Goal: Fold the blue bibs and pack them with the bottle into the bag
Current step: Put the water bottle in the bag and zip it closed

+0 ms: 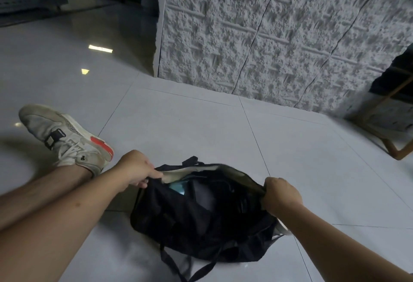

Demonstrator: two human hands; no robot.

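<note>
Both hands on the bag (201, 219), which lies on the floor (178, 121) between them. Left hand (136, 167) pinches one end of its mouth, right hand (280, 194) grips the other; something blue (177, 187) shows inside, nearer the left hand.

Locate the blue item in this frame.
In the head view, the blue item sits inside the open black bag on the floor, near its left end, just right of the left hand.
</note>
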